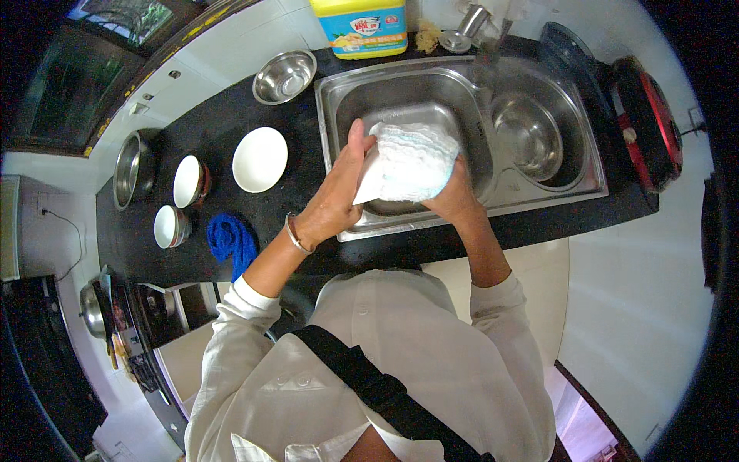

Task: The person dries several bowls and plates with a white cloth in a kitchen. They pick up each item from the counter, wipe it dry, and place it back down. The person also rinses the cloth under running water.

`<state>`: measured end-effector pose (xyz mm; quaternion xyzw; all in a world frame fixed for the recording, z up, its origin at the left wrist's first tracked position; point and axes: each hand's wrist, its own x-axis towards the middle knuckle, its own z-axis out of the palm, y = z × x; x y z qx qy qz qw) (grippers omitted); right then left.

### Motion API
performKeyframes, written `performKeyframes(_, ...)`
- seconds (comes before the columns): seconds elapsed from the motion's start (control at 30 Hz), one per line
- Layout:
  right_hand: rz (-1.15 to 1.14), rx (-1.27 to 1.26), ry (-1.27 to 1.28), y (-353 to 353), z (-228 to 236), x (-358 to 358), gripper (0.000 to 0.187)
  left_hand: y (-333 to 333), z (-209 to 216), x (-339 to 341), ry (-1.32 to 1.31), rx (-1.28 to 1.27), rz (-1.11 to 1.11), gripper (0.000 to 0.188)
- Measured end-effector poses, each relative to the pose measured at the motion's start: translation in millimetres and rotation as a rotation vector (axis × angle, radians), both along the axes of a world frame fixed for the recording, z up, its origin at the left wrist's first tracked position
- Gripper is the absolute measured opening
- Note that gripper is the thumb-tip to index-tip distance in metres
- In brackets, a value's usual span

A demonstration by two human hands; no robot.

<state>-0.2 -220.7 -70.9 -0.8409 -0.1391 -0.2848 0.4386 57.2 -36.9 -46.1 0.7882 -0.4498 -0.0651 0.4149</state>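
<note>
Both hands [339, 192] [454, 196] hold white cloth [408, 162] over sink [400, 85].

The white cloth [412, 162] covers most of the plate [368, 181] and the right hand's [454, 196] fingers, so its grip cannot be judged. The yellow bottle [362, 27] is cut off at the top edge. The tap [485, 31] is blurred. The stove [115, 323] sits small and dim.

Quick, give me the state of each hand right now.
Left hand: closed on the edge of the white plate, over the sink.
Right hand: pressing the white cloth against that plate.
</note>
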Motion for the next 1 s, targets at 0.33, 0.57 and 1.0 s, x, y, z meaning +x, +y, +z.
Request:
performKeyframes(0.33, -0.117, 1.346, 0.195, 60, -70, 15, 0.040, 10, 18, -10, 0.248, -0.435, 0.189, 0.083)
performKeyframes(0.57, -0.153, 0.769, 0.118, 44, -57, 13, 0.036, 30, 36, -6, 0.486, -0.334, 0.032, 0.088)
performKeyframes(1.0, 0.170, -0.007, 0.103, 33, 15, 13, 0.031, 38, 15, -19, 0.484, -0.296, 0.286, 0.090)
